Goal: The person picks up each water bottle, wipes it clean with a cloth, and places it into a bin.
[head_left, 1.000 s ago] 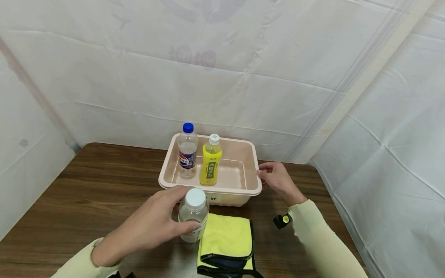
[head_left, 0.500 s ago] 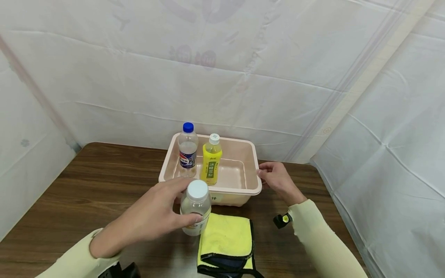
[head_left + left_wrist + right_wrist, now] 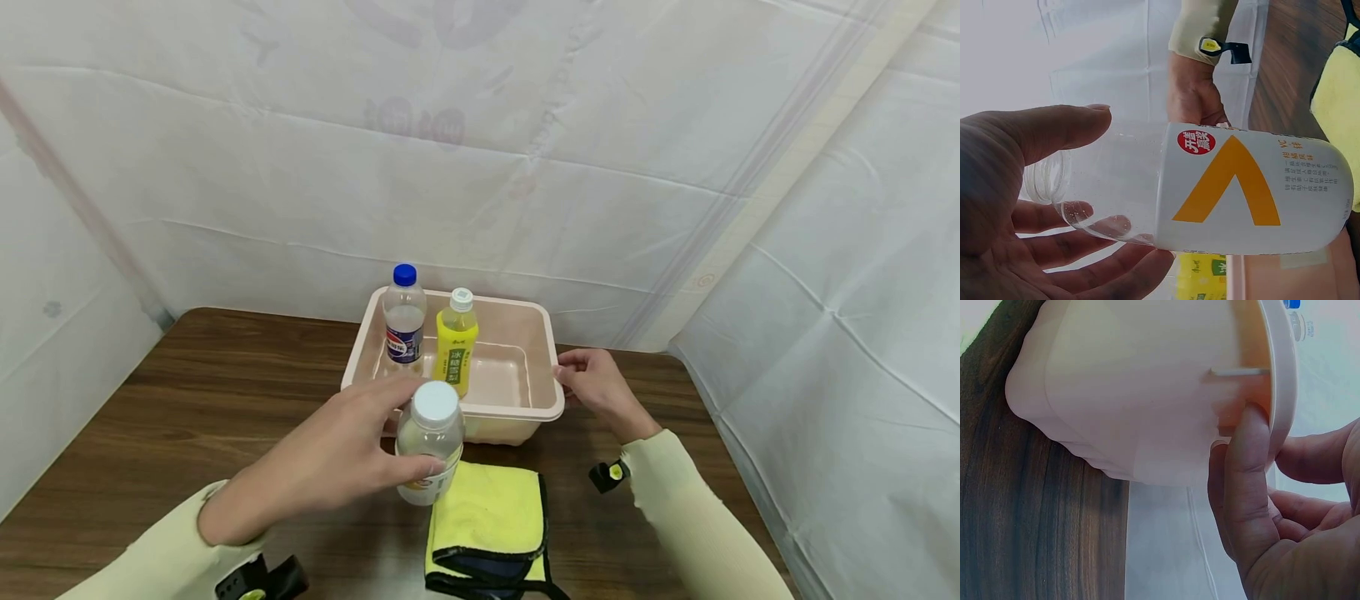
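A clear bottle (image 3: 432,442) with a white cap and a white label is gripped by my left hand (image 3: 330,450), thumb on the near side and fingers round the far side. The left wrist view shows an orange V shape on the bottle's label (image 3: 1235,187). It is held in front of a pale pink plastic basin (image 3: 510,414). My right hand (image 3: 600,392) pinches the basin's right rim between thumb and fingers, plainest in the right wrist view. Inside the basin stand a blue-capped cola bottle (image 3: 404,325) and a yellow drink bottle (image 3: 456,342), both upright.
A folded yellow cloth (image 3: 491,508) with black edging lies on the brown wooden table (image 3: 187,400), just in front of the basin. White sheeting (image 3: 480,208) hangs behind the table and along both sides. Each wrist wears a small black mount.
My left hand has lifted the white-capped bottle slightly and carried it a little right and farther away. My right hand and the basin have stayed in place.
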A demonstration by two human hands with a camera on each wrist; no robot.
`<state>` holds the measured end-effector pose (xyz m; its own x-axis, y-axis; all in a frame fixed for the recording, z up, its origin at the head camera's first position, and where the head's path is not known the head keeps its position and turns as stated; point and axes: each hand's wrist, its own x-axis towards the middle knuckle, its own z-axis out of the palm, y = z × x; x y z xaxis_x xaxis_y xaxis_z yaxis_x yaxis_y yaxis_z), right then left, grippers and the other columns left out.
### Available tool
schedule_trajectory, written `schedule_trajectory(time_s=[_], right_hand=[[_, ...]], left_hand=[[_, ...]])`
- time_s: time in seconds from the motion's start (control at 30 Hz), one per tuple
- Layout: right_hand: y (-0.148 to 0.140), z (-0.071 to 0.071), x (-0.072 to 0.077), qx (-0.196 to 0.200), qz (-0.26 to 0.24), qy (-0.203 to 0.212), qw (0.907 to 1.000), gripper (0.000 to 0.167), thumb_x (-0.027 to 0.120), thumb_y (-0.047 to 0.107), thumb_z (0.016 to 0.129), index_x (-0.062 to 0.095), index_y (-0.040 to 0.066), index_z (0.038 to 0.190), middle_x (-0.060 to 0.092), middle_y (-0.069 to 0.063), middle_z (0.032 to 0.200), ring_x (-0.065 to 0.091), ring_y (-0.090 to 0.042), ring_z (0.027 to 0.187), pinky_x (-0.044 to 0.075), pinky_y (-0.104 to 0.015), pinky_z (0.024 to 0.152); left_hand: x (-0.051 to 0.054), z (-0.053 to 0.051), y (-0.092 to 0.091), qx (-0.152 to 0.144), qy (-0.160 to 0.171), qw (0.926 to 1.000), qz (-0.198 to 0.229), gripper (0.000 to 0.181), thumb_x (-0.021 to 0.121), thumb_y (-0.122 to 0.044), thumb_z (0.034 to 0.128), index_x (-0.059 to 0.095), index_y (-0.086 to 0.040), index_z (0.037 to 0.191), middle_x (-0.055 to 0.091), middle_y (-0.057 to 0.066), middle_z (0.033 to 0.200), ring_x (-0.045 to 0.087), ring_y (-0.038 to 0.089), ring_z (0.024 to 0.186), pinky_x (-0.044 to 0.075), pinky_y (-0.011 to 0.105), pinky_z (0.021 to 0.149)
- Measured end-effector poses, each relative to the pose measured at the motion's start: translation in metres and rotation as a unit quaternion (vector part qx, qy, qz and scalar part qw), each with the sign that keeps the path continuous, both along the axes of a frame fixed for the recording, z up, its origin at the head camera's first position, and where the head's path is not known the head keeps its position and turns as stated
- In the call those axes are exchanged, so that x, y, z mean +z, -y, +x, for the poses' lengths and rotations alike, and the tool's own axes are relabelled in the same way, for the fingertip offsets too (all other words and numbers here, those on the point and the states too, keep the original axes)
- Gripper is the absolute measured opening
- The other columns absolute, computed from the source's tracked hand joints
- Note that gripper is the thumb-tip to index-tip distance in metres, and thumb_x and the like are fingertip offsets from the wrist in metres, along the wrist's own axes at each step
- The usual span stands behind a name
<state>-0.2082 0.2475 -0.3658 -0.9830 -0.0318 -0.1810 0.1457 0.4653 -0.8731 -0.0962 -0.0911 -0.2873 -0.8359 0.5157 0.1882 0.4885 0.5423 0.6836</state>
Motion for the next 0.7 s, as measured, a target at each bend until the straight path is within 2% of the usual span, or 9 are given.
schedule_trajectory(time_s=[0.1, 0.3, 0.43, 0.53, 0.7], right_hand=[[0.0, 0.001, 0.0, -0.001, -0.001, 0.002, 1.0, 0.035, 0.059, 0.011, 0.105, 0.062, -0.009, 0.133, 0.071, -0.028, 0.114, 0.075, -0.037, 0.092, 0.066, -0.035, 0.069], [0.001, 0.002, 0.001, -0.002, 0.004, 0.001, 1.0, 0.036, 0.059, 0.011, 0.104, 0.061, -0.009, 0.133, 0.071, -0.03, 0.116, 0.076, -0.037, 0.092, 0.066, -0.04, 0.072], [0.001, 0.002, 0.0, 0.002, 0.007, -0.002, 1.0, 0.035, 0.059, 0.011, 0.104, 0.062, -0.01, 0.133, 0.071, -0.029, 0.115, 0.076, -0.034, 0.091, 0.066, -0.039, 0.072], [0.002, 0.001, -0.001, 0.006, 0.005, -0.007, 0.9999, 0.034, 0.059, 0.01, 0.104, 0.062, -0.011, 0.131, 0.072, -0.028, 0.114, 0.075, -0.031, 0.091, 0.066, -0.036, 0.069], [0.002, 0.0, -0.002, 0.005, 0.009, -0.013, 0.9999, 0.033, 0.058, 0.009, 0.104, 0.063, -0.012, 0.13, 0.072, -0.027, 0.112, 0.075, -0.031, 0.09, 0.066, -0.036, 0.068]], left_hand=[[0.003, -0.001, -0.001, -0.003, 0.002, 1.0, 0.0, 0.054, 0.089, -0.034, 0.083, 0.063, -0.021, 0.129, 0.07, -0.006, 0.122, 0.067, 0.008, 0.098, 0.059, 0.023, 0.078], [0.011, -0.006, -0.001, -0.025, 0.015, 0.9994, 0.019, 0.054, 0.09, -0.03, 0.083, 0.064, -0.017, 0.129, 0.071, -0.003, 0.118, 0.071, 0.011, 0.099, 0.061, 0.022, 0.078], [0.015, -0.01, -0.001, -0.027, 0.018, 0.9991, 0.026, 0.054, 0.091, -0.026, 0.0815, 0.065, -0.016, 0.128, 0.071, -0.002, 0.123, 0.071, 0.012, 0.104, 0.062, 0.02, 0.08], [0.017, -0.012, -0.001, -0.027, 0.014, 0.9991, 0.029, 0.059, 0.092, -0.023, 0.0804, 0.064, -0.018, 0.133, 0.069, -0.003, 0.13, 0.071, 0.012, 0.107, 0.062, 0.021, 0.083], [0.023, -0.016, -0.002, -0.023, -0.007, 0.9996, 0.015, 0.056, 0.091, -0.028, 0.0819, 0.064, -0.019, 0.13, 0.071, -0.005, 0.121, 0.071, 0.013, 0.105, 0.064, 0.033, 0.085]])
